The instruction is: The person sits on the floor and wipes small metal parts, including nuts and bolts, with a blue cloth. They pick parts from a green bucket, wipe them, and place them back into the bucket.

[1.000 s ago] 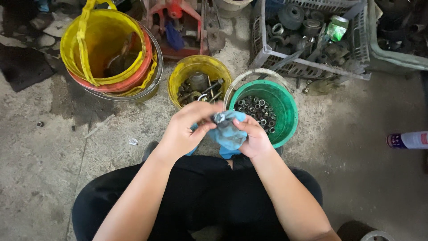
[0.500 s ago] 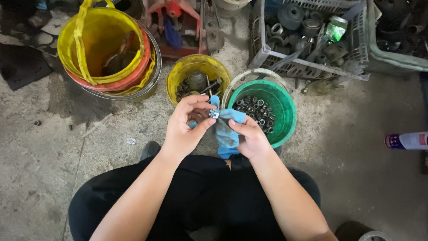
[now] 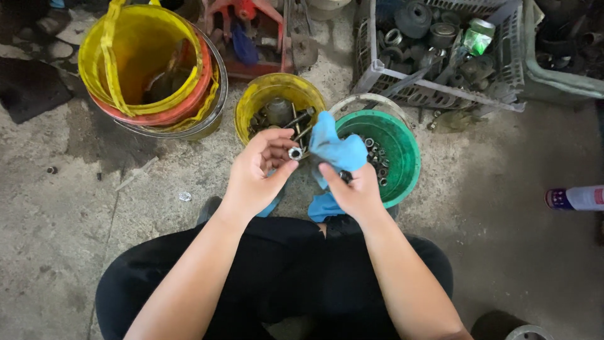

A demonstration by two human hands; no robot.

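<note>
While the left hand [image 3: 258,173] pinches one small metal nut [image 3: 295,152] in nearly closed fingers at frame centre, the right hand [image 3: 353,192] grips one blue rag [image 3: 332,151] before three buckets.

L hand [image 3: 258,173] pinches metal nut [image 3: 295,152]; R hand [image 3: 355,192] grips blue rag [image 3: 333,151].

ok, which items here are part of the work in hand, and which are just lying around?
In use:
left hand, pinching a small metal nut
right hand, grip on a blue rag
green tub of similar small metal parts

Lying about:
big yellow bucket
grey crate of parts
spray can
</note>
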